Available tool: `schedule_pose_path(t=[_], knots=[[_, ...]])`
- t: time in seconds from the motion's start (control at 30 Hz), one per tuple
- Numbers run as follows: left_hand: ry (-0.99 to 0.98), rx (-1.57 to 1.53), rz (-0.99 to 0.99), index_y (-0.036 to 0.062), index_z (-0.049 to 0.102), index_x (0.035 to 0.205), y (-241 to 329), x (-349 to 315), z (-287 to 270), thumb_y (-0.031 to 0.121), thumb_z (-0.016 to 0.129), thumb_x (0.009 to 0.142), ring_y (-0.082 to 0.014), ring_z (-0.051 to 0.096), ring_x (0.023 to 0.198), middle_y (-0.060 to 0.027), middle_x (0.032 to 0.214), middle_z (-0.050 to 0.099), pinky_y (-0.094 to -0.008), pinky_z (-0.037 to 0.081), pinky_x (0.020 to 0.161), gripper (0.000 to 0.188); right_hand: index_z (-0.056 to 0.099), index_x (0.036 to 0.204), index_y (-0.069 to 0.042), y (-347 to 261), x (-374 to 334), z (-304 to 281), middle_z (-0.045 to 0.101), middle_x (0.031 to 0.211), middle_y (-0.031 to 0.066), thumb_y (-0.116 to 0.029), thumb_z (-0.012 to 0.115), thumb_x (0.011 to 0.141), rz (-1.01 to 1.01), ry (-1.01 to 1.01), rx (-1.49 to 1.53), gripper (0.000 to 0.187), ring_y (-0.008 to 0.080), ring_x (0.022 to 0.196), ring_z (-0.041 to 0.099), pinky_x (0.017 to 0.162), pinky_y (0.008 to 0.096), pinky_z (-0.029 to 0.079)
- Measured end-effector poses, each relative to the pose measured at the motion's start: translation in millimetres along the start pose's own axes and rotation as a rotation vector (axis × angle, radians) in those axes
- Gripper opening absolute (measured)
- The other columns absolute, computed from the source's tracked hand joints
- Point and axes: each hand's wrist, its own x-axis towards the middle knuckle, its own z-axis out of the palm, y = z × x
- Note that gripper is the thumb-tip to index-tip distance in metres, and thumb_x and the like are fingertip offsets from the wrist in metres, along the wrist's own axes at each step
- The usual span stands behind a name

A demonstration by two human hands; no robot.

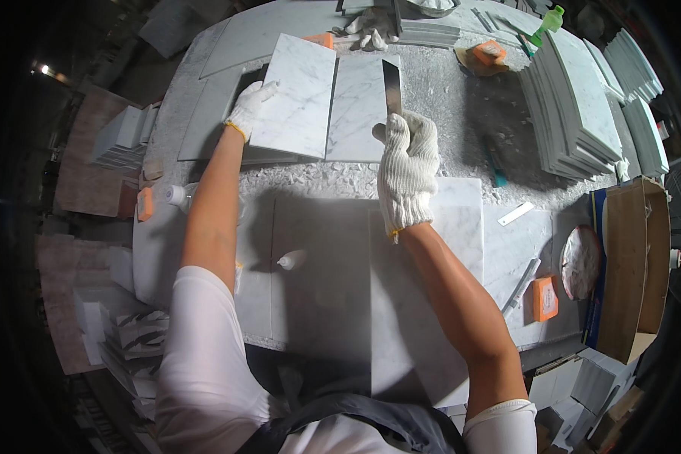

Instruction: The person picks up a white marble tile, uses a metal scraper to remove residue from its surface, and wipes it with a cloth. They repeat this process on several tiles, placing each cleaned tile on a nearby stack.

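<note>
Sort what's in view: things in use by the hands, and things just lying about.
In use:
- veined tile, held by the gloved left hand
- flat metal blade, gripped in the gloved right hand

Apparently just lying about:
- green bottle, upper right
- orange block, lower right
- open cardboard box, far right

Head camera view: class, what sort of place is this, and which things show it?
Probably a stone or tile workshop: stacks of pale, grey-veined slabs, white chips strewn across the worktable, and a flat blade in the gloved right hand.
</note>
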Motion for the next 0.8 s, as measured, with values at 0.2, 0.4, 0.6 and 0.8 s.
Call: schedule_pose_path(t=[0.2, 0.4, 0.6, 0.8], knots=[[0.154, 0.085, -0.015, -0.0095, 0.037, 0.151, -20.4, 9.1, -6.8, 0.03, 0.078, 0.091, -0.0158, 0.055, 0.127, -0.0113, 0.135, 0.063, -0.0306, 0.039, 0.11, 0.083, 0.058, 0.119, 0.003, -0.8, -1.8, -0.5, 0.069, 0.103, 0.0138, -0.027, 0.06, 0.106, 0.043, -0.019, -0.102, 0.033, 0.0225, 0.094, 0.074, 0.084, 0.0335, 0.055], [0.054, 0.049, -0.03, -0.011, 0.033, 0.152, -55.0, 22.4, -24.9, 0.032, 0.079, 0.09, -0.017, 0.054, 0.129, -0.013, 0.14, 0.06, -0.031, 0.039, 0.111, 0.089, 0.059, 0.117, 0.002, 0.2, -1.6, 1.9, 0.07, 0.1, 0.0133, -0.026, 0.062, 0.105, 0.026, -0.01, -0.073, 0.03, 0.0215, 0.09, 0.074, 0.081, 0.0329, 0.056], [0.204, 0.207, -0.039, -0.0098, 0.049, 0.142, -63.2, 29.6, -18.8, 0.038, 0.081, 0.086, -0.0167, 0.058, 0.123, -0.0117, 0.132, 0.064, -0.033, 0.045, 0.104, 0.08, 0.059, 0.118, -0.001, -4.6, -4.5, 0.1, 0.073, 0.095, 0.0108, -0.025, 0.059, 0.105, 0.084, -0.04, -0.033, 0.027, 0.0162, 0.093, 0.067, 0.09, 0.0331, 0.05], [0.288, 0.875, -0.039, 0.0042, 0.065, 0.12, -40.6, 30.1, -7.2, 0.061, 0.061, 0.089, -0.0362, 0.063, 0.121, -0.0235, 0.13, 0.066, -0.0442, 0.049, 0.101, 0.065, 0.058, 0.119, 0.0, -7.2, -2.1, -0.1, 0.072, 0.096, 0.0116, -0.025, 0.058, 0.105, 0.105, -0.04, -0.062, 0.029, 0.0164, 0.094, 0.066, 0.091, 0.0341, 0.049]])
